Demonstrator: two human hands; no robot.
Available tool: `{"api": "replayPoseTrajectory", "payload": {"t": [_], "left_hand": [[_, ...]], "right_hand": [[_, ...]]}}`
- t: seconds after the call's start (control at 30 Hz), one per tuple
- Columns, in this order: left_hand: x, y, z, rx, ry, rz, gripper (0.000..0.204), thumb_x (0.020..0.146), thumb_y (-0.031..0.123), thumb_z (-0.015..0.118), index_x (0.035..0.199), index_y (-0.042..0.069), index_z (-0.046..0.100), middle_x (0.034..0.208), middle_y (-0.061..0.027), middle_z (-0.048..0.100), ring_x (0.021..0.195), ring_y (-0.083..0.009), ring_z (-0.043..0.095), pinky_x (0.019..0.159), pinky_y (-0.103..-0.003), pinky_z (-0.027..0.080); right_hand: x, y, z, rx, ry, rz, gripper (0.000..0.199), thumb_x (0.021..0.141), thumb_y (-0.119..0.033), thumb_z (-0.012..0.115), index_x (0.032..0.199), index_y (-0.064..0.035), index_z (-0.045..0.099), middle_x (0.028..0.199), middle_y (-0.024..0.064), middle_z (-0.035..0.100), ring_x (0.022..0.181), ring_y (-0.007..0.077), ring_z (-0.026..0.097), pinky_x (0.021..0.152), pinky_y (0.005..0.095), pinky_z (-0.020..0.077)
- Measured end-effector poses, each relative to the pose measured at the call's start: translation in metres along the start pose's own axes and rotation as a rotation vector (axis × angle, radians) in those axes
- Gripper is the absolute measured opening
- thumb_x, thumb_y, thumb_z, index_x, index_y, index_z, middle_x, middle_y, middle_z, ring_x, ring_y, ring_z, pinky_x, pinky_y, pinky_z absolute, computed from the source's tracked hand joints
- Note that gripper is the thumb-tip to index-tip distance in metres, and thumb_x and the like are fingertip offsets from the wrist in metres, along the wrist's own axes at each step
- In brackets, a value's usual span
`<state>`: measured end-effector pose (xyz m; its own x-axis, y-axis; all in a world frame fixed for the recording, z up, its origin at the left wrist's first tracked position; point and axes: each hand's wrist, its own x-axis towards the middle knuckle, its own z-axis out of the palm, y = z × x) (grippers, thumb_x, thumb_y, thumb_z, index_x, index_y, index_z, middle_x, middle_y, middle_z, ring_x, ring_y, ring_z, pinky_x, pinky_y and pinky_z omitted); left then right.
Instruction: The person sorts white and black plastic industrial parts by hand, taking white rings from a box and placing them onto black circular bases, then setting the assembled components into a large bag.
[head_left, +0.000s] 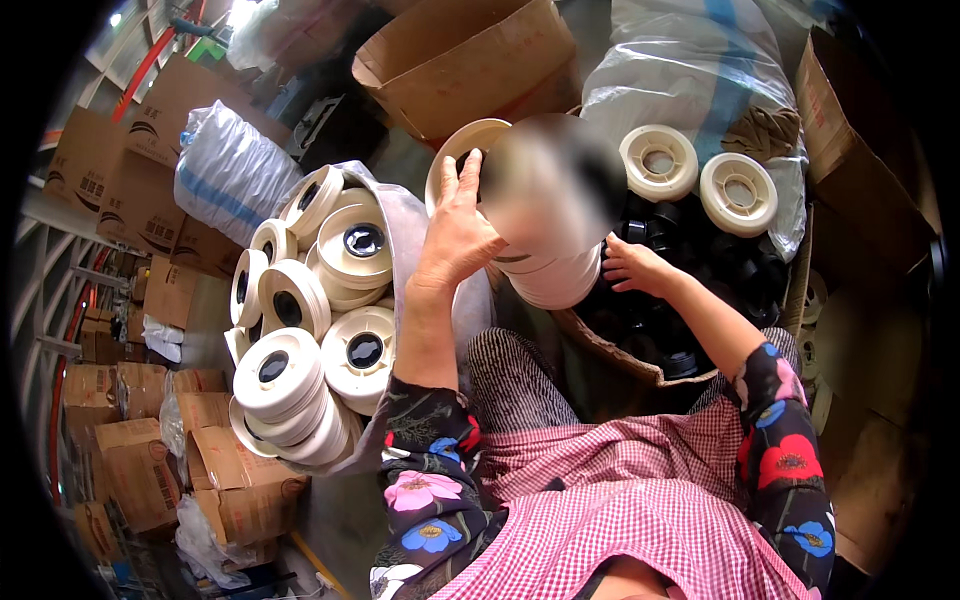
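Note:
My left hand (458, 238) is at a cream plastic ring (443, 165), two fingers reaching over its rim by a dark centre. A blurred patch hides the rest of that ring and my thumb. Just below the blur stands a stack of white rings (555, 280) in front of my knees. To the right of this stack, my right hand (640, 268) has its fingers apart, above a carton (612, 350) of black plastic pieces (730, 300). Two cream rings (658, 180) with spoked hubs lie at the far side of the black pieces.
At left, a pale sack (470, 300) holds several cream rings with black centres (290, 305). An open carton (470, 75) stands ahead, beside a white and blue bag (665, 65). Another tall carton (850, 150) is at right. Stacked cartons (140, 470) line the left side.

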<state>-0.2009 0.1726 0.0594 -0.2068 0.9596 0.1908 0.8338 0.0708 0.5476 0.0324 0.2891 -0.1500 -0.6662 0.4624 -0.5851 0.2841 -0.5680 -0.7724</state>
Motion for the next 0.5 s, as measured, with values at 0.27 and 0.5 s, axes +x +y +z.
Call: {"api": "replayPoseTrajectory", "payload": {"t": [0.27, 0.5], "left_hand": [[0.004, 0.002, 0.003, 0.134, 0.026, 0.043, 0.116, 0.054, 0.062, 0.081, 0.143, 0.006, 0.033, 0.147, -0.0279, 0.025, 0.134, -0.0408, 0.033, 0.108, -0.043, 0.033], [0.011, 0.0, 0.005, 0.096, -0.003, 0.12, 0.116, 0.054, 0.062, 0.082, 0.141, 0.004, 0.033, 0.143, -0.0313, 0.031, 0.132, -0.0434, 0.036, 0.107, -0.044, 0.033]], "right_hand": [[0.012, 0.019, 0.001, 0.456, -0.245, -0.041, 0.072, 0.087, -0.068, 0.044, 0.113, -0.0016, 0.055, 0.099, 0.006, 0.061, 0.089, 0.0171, 0.056, 0.077, 0.0322, 0.0455], [0.004, 0.033, -0.009, 0.682, -0.417, -0.009, 0.071, 0.092, -0.066, 0.035, 0.11, -0.0038, 0.064, 0.098, 0.0017, 0.067, 0.082, 0.0088, 0.06, 0.069, 0.0241, 0.0465]]}}
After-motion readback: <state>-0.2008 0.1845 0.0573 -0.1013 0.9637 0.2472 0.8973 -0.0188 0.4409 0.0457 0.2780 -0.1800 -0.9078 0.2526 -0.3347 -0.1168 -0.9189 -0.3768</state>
